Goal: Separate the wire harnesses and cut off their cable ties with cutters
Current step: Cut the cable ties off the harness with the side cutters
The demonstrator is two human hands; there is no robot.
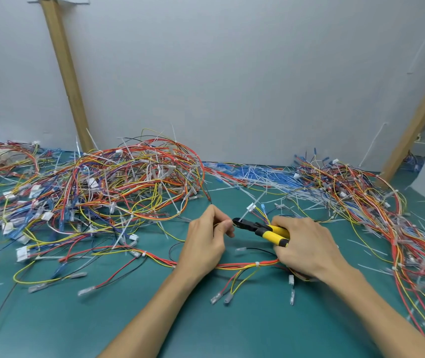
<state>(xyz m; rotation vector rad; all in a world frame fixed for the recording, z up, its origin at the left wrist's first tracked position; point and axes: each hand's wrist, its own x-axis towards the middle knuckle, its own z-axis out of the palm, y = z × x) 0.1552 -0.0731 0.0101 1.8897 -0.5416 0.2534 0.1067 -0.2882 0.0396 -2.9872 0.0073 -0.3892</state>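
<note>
the right hand (307, 245) is closed round the yellow cutters (270, 229), whose long axis is aimed leftward at a strand of the wire harness (247, 266) pinched by the left hand (206, 244), just beside the nose, mid-tabletop (102, 319).

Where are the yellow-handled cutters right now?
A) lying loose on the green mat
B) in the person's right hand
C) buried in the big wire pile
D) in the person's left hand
B: the right hand is wrapped around the yellow handles of the cutters, while the left hand pinches a wire at their black tip.
</note>
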